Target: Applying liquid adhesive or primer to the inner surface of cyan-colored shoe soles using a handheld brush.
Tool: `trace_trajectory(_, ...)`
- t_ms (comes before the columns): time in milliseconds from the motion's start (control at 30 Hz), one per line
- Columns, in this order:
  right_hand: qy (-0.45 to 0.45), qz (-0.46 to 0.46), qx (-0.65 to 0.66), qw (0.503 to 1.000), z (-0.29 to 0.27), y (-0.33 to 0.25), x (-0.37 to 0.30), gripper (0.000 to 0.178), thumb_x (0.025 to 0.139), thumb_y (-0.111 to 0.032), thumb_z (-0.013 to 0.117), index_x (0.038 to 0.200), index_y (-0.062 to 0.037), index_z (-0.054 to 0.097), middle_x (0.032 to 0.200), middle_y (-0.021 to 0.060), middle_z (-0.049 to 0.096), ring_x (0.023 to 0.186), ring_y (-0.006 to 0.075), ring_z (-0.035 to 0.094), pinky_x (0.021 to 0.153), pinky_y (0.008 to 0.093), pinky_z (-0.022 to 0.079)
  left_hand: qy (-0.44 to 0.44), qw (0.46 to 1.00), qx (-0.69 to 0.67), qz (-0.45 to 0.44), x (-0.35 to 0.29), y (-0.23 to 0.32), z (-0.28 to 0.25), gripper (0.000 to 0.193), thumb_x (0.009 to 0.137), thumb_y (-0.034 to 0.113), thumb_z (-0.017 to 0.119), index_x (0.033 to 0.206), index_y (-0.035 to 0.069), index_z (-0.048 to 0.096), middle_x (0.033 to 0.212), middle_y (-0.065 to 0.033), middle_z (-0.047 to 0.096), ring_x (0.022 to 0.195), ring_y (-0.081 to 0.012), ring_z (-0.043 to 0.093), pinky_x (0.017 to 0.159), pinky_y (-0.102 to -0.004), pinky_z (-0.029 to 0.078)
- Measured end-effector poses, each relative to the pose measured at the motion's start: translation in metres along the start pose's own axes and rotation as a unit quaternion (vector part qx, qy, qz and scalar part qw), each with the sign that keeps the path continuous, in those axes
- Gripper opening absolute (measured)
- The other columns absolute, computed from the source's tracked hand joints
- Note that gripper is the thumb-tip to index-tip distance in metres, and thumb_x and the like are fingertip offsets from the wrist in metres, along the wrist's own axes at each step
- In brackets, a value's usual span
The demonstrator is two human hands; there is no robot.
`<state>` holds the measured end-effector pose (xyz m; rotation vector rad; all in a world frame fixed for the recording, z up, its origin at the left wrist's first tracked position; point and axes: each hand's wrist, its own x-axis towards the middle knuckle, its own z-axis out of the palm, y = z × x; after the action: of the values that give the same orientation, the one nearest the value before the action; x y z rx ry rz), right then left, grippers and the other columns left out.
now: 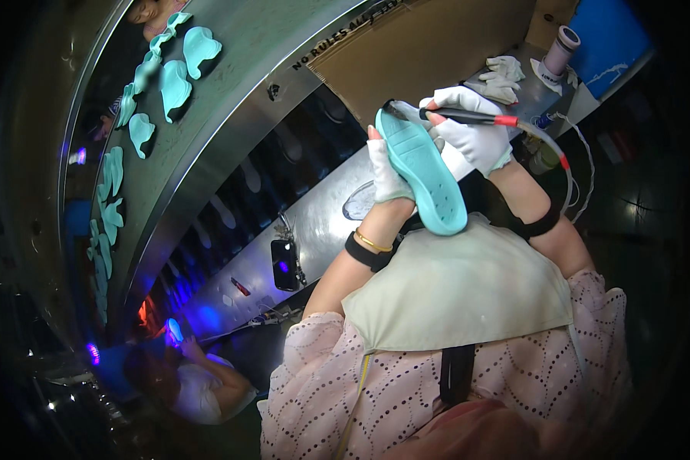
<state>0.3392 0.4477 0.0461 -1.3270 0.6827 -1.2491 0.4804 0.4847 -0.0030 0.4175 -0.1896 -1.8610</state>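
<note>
My left hand [389, 172], in a white fingertip-less glove, is closed on a teal shoe sole [422, 169], gripping its left side. The sole slants across my front, its near end just over my cream apron [456, 287]; several small holes dot that end. In my gloved right hand [474, 130] is a black-handled brush [468, 117] with a red band and a thin hose trailing from its back. The brush's dark tip lies at the sole's far end, and I cannot tell exactly where it touches.
Beyond a metal ledge [318, 207], a green conveyor belt [207, 107] carries several teal soft pieces [175, 88]. A phone [284, 264] lies on the ledge. White gloves [502, 77] and a pink cup [562, 47] stand behind my right hand. Another person [199, 383] works at lower left.
</note>
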Motion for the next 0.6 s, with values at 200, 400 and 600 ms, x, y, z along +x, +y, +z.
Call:
trace_trajectory(200,-0.052,0.001,0.024,0.998,0.009,-0.003,-0.007,0.014,0.078,0.003,0.060,0.090,-0.0013,0.057,0.088,0.0029,0.060,0.083,0.0085,0.057,0.076,0.0226,0.047,0.081,0.995,0.031,0.059,-0.002,0.006,0.012,0.060,0.082,0.060,0.039,0.112,0.009,0.050,0.102,-0.0087,0.056,0.087,-0.0220,0.056,0.079,-0.0339,0.047)
trace_trajectory(400,-0.144,-0.122,-0.261,0.947,0.010,-0.008,-0.017,0.012,0.074,0.000,0.061,0.086,-0.0014,0.059,0.089,0.0069,0.060,0.081,0.0140,0.057,0.076,0.0261,0.045,-0.014,0.999,0.019,0.027,0.001,0.020,0.004,0.070,0.083,0.060,0.032,0.122,0.003,0.042,0.121,-0.0163,0.048,0.107,-0.0318,0.049,0.092,-0.0439,0.041)
trace_trajectory(600,-0.083,0.104,-0.063,0.989,-0.016,-0.001,-0.039,0.011,0.076,-0.002,0.061,0.088,-0.0022,0.060,0.088,0.0040,0.062,0.082,0.0087,0.057,0.074,0.0231,0.045,-0.043,0.994,0.036,-0.096,-0.027,0.010,-0.005,0.092,0.070,0.077,0.033,0.125,0.004,0.041,0.121,-0.0164,0.048,0.106,-0.0297,0.051,0.094,-0.0419,0.039)
